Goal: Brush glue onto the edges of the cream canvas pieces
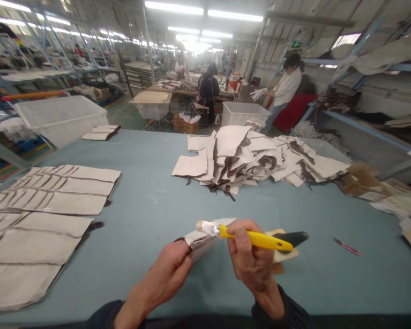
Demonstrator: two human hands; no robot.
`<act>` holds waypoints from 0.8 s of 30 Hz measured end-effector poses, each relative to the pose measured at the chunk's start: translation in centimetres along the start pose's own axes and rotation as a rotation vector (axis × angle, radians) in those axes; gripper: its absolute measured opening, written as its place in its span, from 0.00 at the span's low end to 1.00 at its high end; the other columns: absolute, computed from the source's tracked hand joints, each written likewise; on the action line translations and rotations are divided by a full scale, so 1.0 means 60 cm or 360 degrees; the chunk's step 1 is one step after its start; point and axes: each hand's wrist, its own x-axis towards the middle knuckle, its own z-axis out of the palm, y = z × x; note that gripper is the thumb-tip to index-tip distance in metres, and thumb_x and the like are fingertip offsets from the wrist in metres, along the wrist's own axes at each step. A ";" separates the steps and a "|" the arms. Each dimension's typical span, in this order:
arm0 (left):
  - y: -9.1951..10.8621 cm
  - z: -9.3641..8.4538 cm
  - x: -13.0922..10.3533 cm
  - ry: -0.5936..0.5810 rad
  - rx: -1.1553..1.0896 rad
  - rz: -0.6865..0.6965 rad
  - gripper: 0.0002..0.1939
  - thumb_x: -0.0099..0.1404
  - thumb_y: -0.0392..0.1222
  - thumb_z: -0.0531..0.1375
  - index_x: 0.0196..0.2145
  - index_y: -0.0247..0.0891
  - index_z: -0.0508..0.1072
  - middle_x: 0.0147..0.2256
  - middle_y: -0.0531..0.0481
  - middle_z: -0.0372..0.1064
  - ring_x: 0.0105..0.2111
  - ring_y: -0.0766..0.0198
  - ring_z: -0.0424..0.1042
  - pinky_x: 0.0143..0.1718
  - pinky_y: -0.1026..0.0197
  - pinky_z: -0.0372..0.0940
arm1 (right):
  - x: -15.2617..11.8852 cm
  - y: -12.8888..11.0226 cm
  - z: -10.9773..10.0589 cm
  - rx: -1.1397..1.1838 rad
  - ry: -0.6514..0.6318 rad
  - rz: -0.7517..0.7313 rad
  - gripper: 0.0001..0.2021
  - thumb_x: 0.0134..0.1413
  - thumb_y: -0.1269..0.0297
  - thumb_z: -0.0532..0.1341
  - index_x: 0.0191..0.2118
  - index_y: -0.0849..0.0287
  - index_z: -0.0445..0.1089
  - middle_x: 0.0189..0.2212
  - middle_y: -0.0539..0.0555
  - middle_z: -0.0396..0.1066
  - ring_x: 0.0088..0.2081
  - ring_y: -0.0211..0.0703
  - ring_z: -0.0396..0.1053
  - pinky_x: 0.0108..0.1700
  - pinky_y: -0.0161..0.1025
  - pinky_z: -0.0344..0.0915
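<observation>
My right hand (248,251) is closed round the yellow handle of a paintbrush (260,239), its pale bristles pointing left. Pinched in my left hand (167,265) is a cream fabric piece (205,246) with a dark edge, raised over the table and slightly blurred. The brush tip is over the upper edge of this piece; whether they touch I cannot tell. Behind my right hand lies a dark, pointed object (292,237) on yellowish pieces, partly hidden.
A loose heap of cream pieces (239,153) with dark trim covers the table's far side. Overlapping rows of similar pieces (44,240) lie at left. Small pink-handled snips (347,246) rest at right. White bins (61,119) and several people stand beyond the blue-green table (140,183).
</observation>
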 end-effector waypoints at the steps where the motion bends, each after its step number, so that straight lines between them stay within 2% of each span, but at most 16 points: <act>1: -0.007 0.004 -0.002 0.0029 0.0135 0.0137 0.13 0.72 0.34 0.49 0.35 0.38 0.73 0.31 0.47 0.74 0.31 0.61 0.70 0.36 0.60 0.65 | -0.001 -0.005 -0.002 -0.0037 -0.0035 -0.0018 0.14 0.75 0.58 0.55 0.38 0.56 0.73 0.20 0.46 0.66 0.19 0.36 0.62 0.23 0.34 0.60; 5: -0.033 0.016 -0.007 0.0161 0.0637 0.0530 0.13 0.71 0.29 0.50 0.34 0.40 0.70 0.29 0.48 0.73 0.29 0.59 0.70 0.33 0.58 0.64 | -0.002 -0.036 0.000 -0.0304 -0.0190 -0.0334 0.12 0.73 0.65 0.55 0.35 0.55 0.70 0.24 0.48 0.73 0.21 0.35 0.69 0.26 0.33 0.64; 7: -0.041 0.022 -0.011 0.0206 0.0811 0.0597 0.13 0.70 0.28 0.50 0.32 0.41 0.68 0.28 0.48 0.72 0.28 0.58 0.70 0.31 0.57 0.62 | -0.007 -0.045 0.002 -0.0375 -0.0242 -0.0474 0.13 0.73 0.66 0.55 0.34 0.55 0.70 0.24 0.48 0.75 0.23 0.36 0.72 0.29 0.33 0.66; 10: -0.044 0.031 -0.016 0.0224 0.0897 0.0626 0.13 0.70 0.27 0.50 0.33 0.41 0.68 0.28 0.48 0.73 0.28 0.58 0.72 0.32 0.57 0.63 | -0.018 -0.047 0.002 -0.0409 -0.0349 -0.0517 0.15 0.73 0.66 0.53 0.32 0.55 0.69 0.22 0.48 0.74 0.22 0.36 0.72 0.28 0.34 0.65; 14: -0.040 0.038 -0.018 0.0254 0.0893 0.0659 0.13 0.71 0.28 0.49 0.33 0.41 0.67 0.27 0.49 0.71 0.26 0.59 0.69 0.30 0.57 0.61 | -0.028 -0.041 -0.003 -0.0327 -0.0480 -0.0451 0.16 0.73 0.64 0.53 0.31 0.55 0.70 0.21 0.49 0.74 0.22 0.38 0.72 0.28 0.35 0.66; 18: -0.038 0.038 -0.019 0.0287 0.0865 0.0706 0.13 0.71 0.28 0.49 0.32 0.41 0.66 0.27 0.49 0.71 0.25 0.59 0.67 0.29 0.58 0.60 | -0.025 -0.037 -0.017 -0.0242 -0.0492 -0.0370 0.16 0.72 0.62 0.53 0.31 0.55 0.70 0.22 0.49 0.74 0.23 0.38 0.72 0.29 0.34 0.67; 21: -0.038 0.038 -0.019 0.0295 0.0850 0.0729 0.13 0.70 0.27 0.50 0.32 0.41 0.67 0.27 0.49 0.72 0.27 0.59 0.69 0.31 0.58 0.60 | -0.019 -0.025 -0.031 -0.0150 -0.0552 -0.0174 0.17 0.72 0.61 0.54 0.30 0.55 0.71 0.21 0.49 0.73 0.21 0.37 0.69 0.26 0.34 0.65; 24: -0.039 0.043 -0.017 0.0343 0.0818 0.0756 0.13 0.68 0.26 0.50 0.33 0.41 0.68 0.27 0.48 0.72 0.27 0.58 0.69 0.32 0.57 0.60 | -0.021 -0.006 -0.032 0.0006 -0.0320 0.0078 0.18 0.74 0.58 0.54 0.32 0.56 0.72 0.23 0.49 0.72 0.20 0.35 0.65 0.23 0.33 0.62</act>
